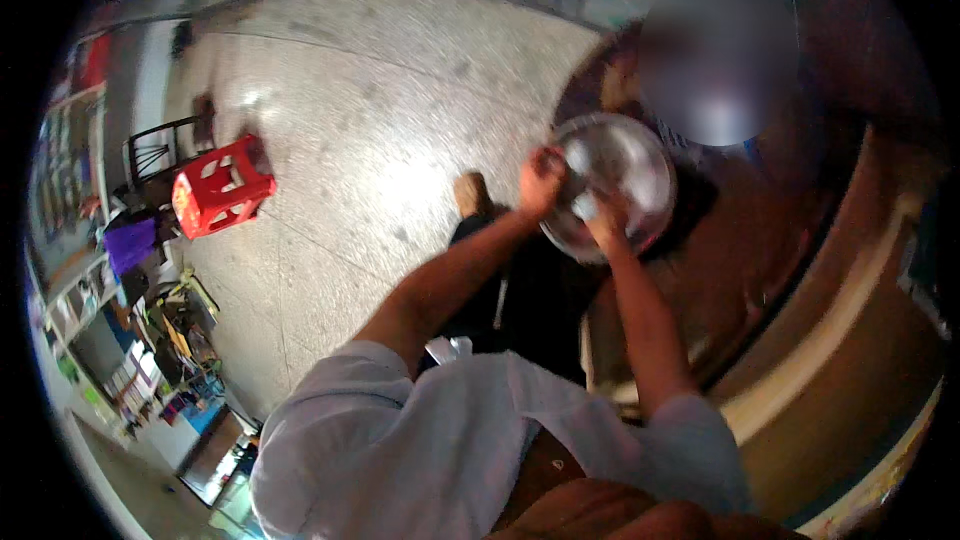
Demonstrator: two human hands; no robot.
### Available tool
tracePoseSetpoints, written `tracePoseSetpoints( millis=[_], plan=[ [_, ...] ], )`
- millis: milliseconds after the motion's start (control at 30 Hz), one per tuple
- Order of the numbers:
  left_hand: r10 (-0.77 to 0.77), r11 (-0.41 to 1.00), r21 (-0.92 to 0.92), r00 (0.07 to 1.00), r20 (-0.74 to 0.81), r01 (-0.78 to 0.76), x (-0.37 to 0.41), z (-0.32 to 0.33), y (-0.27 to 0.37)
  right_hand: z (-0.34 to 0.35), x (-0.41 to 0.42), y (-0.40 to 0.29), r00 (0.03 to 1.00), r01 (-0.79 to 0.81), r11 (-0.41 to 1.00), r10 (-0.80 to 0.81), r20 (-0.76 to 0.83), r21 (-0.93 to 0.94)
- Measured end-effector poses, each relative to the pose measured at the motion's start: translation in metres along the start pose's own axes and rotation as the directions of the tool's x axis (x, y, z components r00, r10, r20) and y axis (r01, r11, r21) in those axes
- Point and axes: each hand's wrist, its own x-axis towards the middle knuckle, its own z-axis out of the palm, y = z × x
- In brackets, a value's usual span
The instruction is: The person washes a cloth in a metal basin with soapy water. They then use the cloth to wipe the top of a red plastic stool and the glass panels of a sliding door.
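Note:
A round, shiny metal basin (646, 165) stands before me on a dark brown surface. At its left rim is my left hand (541, 184), fingers curled; blur hides whether it grips the rim or a small thing. A pale, rounded object (576, 157) shows just beyond those fingertips. My right hand (607, 219) reaches over the near side of the basin, its fingers closed around a small white object (583, 205). What the white pieces are is too blurred to tell.
A red plastic stool (225, 187) is on the tiled floor (352, 120) to the left. Beyond it are cluttered shelves (82, 292) and a purple cloth (129, 246). A blurred-out patch (716, 60) covers the area behind the basin. A pale curved edge (825, 360) runs along the right.

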Motion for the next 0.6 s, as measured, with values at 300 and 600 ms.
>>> tracePoseSetpoints(
  millis=[300,600],
  plan=[
    [-0.396,0.896,-0.216,0.918,0.000,0.387,-0.003,0.017,-0.013,-0.062,0.008,0.004,0.949,-0.238,0.482,0.299,0.097,0.843],
    [-0.585,0.545,-0.615,0.784,0.208,0.570,-0.008,0.023,0.024,-0.058,0.008,0.005,0.944,-0.330,0.865,0.314,0.103,0.378]
  ],
)
